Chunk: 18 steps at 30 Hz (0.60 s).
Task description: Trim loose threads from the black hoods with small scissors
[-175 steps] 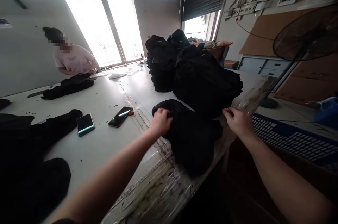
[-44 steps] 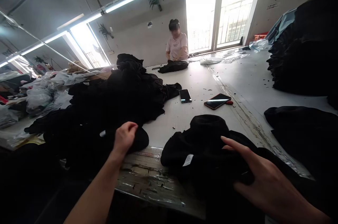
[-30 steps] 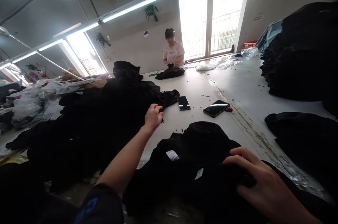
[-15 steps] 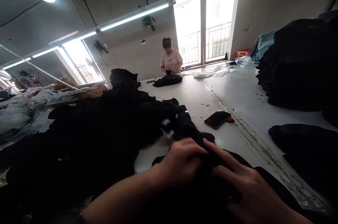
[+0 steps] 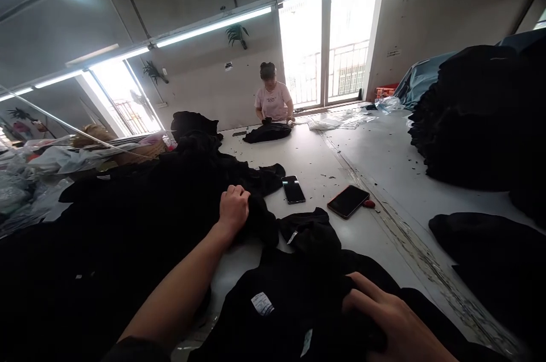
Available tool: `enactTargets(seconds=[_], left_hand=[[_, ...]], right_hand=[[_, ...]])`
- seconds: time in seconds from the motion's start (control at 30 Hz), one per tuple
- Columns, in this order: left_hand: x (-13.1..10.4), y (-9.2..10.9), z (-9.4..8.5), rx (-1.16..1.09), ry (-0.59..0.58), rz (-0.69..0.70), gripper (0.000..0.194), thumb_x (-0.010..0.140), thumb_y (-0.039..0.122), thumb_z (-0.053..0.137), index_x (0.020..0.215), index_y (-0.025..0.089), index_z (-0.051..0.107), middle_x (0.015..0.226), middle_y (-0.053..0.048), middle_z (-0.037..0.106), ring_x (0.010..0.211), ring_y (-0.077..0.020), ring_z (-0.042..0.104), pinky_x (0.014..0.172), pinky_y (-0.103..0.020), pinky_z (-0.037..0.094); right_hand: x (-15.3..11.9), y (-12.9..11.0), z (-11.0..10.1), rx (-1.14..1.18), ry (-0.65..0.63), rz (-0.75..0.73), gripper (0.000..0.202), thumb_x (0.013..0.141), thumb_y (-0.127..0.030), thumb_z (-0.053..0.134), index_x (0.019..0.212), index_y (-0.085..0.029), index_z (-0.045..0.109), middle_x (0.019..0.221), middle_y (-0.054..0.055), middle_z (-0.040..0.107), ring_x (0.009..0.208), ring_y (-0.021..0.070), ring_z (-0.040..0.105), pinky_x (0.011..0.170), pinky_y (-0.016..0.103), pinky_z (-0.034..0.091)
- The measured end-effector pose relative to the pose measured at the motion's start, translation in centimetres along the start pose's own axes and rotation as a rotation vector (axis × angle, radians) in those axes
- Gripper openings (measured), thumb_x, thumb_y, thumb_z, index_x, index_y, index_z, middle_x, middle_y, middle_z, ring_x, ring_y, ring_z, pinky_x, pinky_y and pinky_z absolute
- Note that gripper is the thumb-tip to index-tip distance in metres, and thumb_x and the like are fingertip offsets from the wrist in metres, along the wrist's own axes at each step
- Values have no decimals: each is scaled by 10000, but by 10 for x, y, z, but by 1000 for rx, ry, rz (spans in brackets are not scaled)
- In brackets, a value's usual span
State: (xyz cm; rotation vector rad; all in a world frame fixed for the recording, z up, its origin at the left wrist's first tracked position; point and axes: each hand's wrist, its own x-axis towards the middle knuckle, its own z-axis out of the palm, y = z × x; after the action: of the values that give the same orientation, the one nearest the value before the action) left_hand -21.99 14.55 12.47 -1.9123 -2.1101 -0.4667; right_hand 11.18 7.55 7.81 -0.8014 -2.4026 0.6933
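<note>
My left hand (image 5: 234, 208) is closed on black cloth at the right edge of a large dark heap of garments (image 5: 140, 225). At the lower right, my right hand (image 5: 386, 313) lies on a black garment (image 5: 298, 288) spread before me, its fingers curled into the fabric; whether they pinch it is hidden. White labels (image 5: 262, 304) show on this garment. Just beyond it sits a bunched black piece (image 5: 315, 231) with a small white tag.
Two phones (image 5: 293, 189) (image 5: 348, 201) rest on the white table (image 5: 307, 151), a red object (image 5: 369, 204) beside one. Black stacks (image 5: 478, 117) stand right. Across the table a person (image 5: 273, 100) handles dark cloth. Plastic bags (image 5: 25, 191) lie left.
My left hand has moved away from the right one, up and left to the heap. The labels on the front garment and the nearer phone are now uncovered.
</note>
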Motion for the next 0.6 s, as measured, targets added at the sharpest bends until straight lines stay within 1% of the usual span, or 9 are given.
enactTargets(seconds=[0.1, 0.17, 0.23, 0.3, 0.37, 0.43, 0.5, 0.57, 0.6], left_hand=[[-30, 35, -13, -128, 55, 78, 275, 863, 134, 461, 1020, 198, 677, 986, -87, 625, 938, -230, 571, 779, -339, 486], [-58, 65, -22, -441, 36, 235, 258, 822, 106, 512, 982, 208, 686, 888, -52, 625, 816, -171, 598, 725, -278, 499], [-82, 92, -30, -754, -106, 374, 234, 791, 107, 571, 973, 197, 689, 884, -46, 646, 782, -148, 621, 712, -244, 510], [-91, 110, -34, -952, -294, 409, 215, 809, 171, 606, 1011, 191, 679, 914, -51, 680, 785, -148, 643, 719, -238, 519], [-78, 115, -32, -1026, -440, 385, 252, 855, 265, 584, 1090, 202, 645, 918, -44, 707, 766, -151, 656, 703, -247, 525], [-44, 105, -21, -914, -410, 349, 305, 893, 338, 530, 1161, 217, 607, 958, -47, 716, 811, -169, 660, 739, -281, 525], [-3, 84, -4, -524, -179, 296, 342, 893, 376, 517, 1185, 219, 605, 1147, -88, 667, 1078, -233, 586, 945, -384, 446], [31, 53, 13, 12, -165, 188, 402, 867, 438, 527, 1239, 293, 574, 1390, -67, 511, 1347, -298, 333, 1088, -526, 245], [42, 36, 21, 82, -189, 150, 391, 830, 428, 573, 1194, 289, 611, 1420, -81, 478, 1379, -337, 263, 1089, -593, 164]], right_hand=[[4, 6, 1, 17, 118, -26, 274, 621, -55, 523, 811, -247, 565, 828, -8, 594, 655, 144, 623, 514, 223, 508], [9, 7, 1, 33, 202, -53, 419, 616, -68, 526, 987, -257, 568, 897, 11, 614, 768, 180, 649, 601, 254, 542], [13, 5, -2, 43, 230, -49, 629, 617, -75, 523, 1218, -256, 487, 996, 34, 617, 871, 203, 648, 695, 288, 555], [16, 2, -4, 48, 184, 4, 682, 622, -72, 521, 1276, -257, 465, 1018, 38, 607, 859, 192, 644, 698, 288, 552], [17, 1, -7, 47, 144, 74, 570, 618, -54, 519, 1150, -254, 567, 969, 25, 596, 772, 160, 635, 643, 260, 541], [19, 3, -11, 45, 190, 91, 460, 604, -35, 512, 1003, -236, 622, 939, 22, 586, 726, 140, 618, 616, 244, 529], [26, 5, -19, 24, 320, 44, 413, 603, -30, 513, 945, -229, 631, 942, 25, 586, 750, 145, 616, 636, 250, 529], [40, 5, -33, -19, 488, -40, 370, 618, -46, 535, 920, -235, 633, 931, 22, 594, 800, 162, 621, 672, 266, 530], [49, 3, -42, -46, 574, -82, 355, 626, -57, 550, 918, -240, 633, 922, 19, 598, 830, 172, 623, 699, 278, 531]])
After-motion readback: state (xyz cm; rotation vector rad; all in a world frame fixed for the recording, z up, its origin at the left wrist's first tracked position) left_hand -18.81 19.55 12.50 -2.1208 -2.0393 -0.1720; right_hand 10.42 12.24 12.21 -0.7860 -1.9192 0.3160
